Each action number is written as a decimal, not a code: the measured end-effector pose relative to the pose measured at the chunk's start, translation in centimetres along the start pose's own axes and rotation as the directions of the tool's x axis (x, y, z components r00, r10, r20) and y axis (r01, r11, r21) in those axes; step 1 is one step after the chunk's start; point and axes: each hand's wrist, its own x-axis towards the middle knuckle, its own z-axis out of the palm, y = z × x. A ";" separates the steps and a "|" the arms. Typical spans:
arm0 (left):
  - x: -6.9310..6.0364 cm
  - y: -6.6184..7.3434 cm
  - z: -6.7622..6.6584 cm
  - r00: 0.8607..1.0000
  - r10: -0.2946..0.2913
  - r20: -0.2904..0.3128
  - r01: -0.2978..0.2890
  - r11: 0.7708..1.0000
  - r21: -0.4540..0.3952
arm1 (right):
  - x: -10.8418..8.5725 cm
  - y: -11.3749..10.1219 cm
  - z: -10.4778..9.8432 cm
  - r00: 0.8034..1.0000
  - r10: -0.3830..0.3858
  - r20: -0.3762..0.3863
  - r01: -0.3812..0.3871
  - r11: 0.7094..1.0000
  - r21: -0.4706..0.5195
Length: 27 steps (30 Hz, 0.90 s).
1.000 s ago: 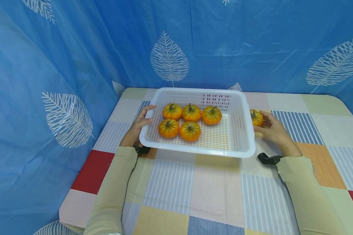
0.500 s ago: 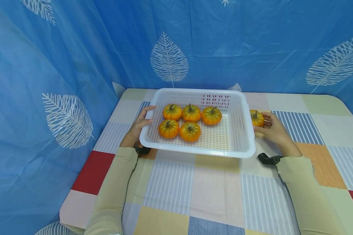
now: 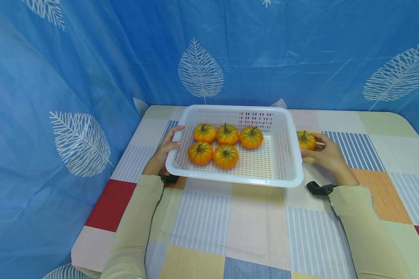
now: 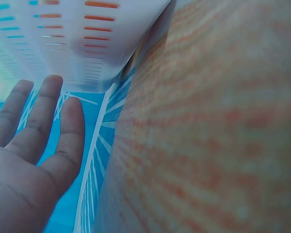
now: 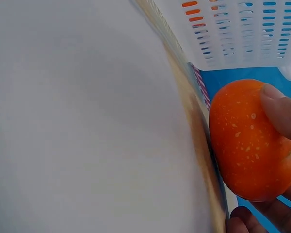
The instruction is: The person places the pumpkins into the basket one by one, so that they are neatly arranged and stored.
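Note:
A white plastic basket (image 3: 223, 178) stands on the table, with several small orange pumpkins (image 3: 225, 156) inside it, mostly toward its left. My left hand (image 3: 163, 149) is at the basket's left end, thumb and fingers spread along the outer wall. In the left wrist view its fingers (image 4: 39, 119) look nearly straight, close against the basket wall. Outside the basket's right end, my right hand (image 3: 326, 155) holds another small pumpkin (image 3: 305, 140). The right wrist view shows the thumb on one side of this pumpkin (image 5: 252, 141) and fingers on the other. Its left edge is partly hidden by the basket rim.
A patchwork-patterned cloth (image 3: 251, 232) covers the table. Blue curtains (image 3: 258, 58) with white leaf prints hang behind the table and along its left side. Tablecloth lies between the basket's front rim and the near side, and farther right of my right hand.
My right hand and the pumpkin in it have shifted slightly to the right, away from the basket wall. The left hand and the basket stay where they were.

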 end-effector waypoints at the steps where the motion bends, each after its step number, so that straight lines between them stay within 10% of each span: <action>1: 0.0 0.0 0.0 1.000 0.001 0.000 -0.001 1.000 -0.002 | 0.0 0.0 -0.1 1.000 0.004 -0.001 -0.004 1.000 0.008; 16: 0.0 -0.2 -0.1 1.000 0.010 0.025 -0.010 1.000 -0.010 | -0.7 -0.4 -1.0 0.998 0.055 -0.038 -0.049 0.988 0.145; 27: 0.0 -0.2 -0.1 1.000 -0.003 0.008 0.003 1.000 -0.017 | -1.2 -1.2 -2.2 0.998 -0.008 -0.068 0.012 0.998 0.054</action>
